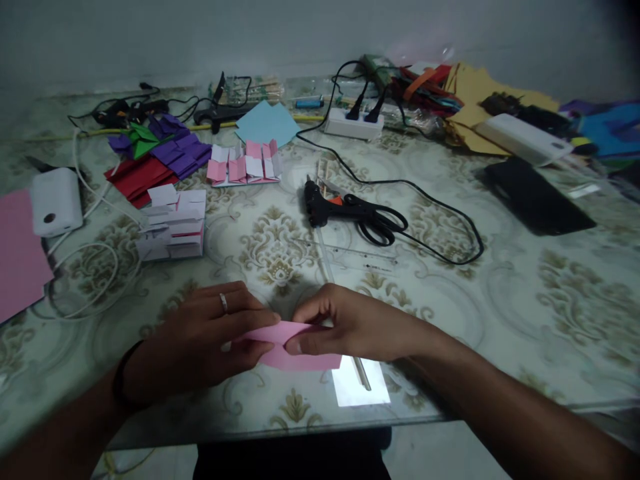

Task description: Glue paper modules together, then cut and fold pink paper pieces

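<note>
A pink sheet of paper (305, 361), partly folded, is held between both hands near the table's front edge. My left hand (215, 333), with a ring and a dark wristband, grips its left part between thumb and fingers. My right hand (340, 323) pinches the upper right part, thumb on top and fingers curled behind. Beside the paper on the right lies a bright white square (353, 390) with a thin rod-like shape across it. Folded white and pink paper pieces (175, 223) sit beyond my left hand, and another folded set (245, 162) is farther back.
A black glue gun (320, 205) and scissors (383, 223) lie mid-table beside a transparent ruler (350, 257). Pink sheets (20, 253) and a white device (57, 202) are at left. Behind are a power strip (354, 125) and coloured papers. A black phone-like slab (537, 197) lies right.
</note>
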`<state>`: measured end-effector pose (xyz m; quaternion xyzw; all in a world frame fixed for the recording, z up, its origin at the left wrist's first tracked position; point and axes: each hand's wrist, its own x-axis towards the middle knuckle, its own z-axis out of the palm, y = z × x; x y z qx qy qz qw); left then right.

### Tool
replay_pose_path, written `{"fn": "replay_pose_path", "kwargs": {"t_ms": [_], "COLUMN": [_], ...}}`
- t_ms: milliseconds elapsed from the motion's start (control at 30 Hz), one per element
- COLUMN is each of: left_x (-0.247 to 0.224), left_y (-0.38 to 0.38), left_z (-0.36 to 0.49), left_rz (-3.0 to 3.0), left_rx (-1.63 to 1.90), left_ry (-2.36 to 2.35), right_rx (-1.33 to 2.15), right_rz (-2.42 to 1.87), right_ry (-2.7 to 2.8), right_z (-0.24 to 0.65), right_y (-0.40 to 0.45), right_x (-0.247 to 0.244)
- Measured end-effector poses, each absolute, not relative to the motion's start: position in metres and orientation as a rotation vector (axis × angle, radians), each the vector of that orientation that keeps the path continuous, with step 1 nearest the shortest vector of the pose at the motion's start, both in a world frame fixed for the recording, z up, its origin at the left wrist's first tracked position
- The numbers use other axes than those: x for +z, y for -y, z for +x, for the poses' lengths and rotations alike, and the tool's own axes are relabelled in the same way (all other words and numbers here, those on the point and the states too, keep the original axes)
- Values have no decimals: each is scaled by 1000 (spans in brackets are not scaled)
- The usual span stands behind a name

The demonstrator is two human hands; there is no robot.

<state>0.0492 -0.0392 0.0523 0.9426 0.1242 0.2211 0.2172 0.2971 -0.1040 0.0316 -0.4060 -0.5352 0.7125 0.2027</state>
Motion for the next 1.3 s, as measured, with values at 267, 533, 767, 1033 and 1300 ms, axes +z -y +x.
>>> {"fn": "replay_pose_path", "kwargs": {"t_ms": [267, 533, 767, 1033, 1300], "left_x": [53, 49, 57, 55, 51], "left_y": [41, 43, 46, 50, 50], "left_z": [50, 50, 45, 47, 47], "left_rz": [2542, 2482, 2289, 2264, 2231], "left_rx": [620, 593, 545, 593, 591], "left_ry": [-346, -366, -456, -486, -498], "right_rx": [1993, 2014, 2100, 2185, 2108], "right_rz": [-1131, -1139, -1112, -1115, -1208], "right_ry": [1475, 1375, 1302, 1303, 1314], "right_z": [295, 291, 289, 290, 287], "right_y": [107, 110, 112, 115, 116], "right_x": [32, 30, 28, 26, 32]}}
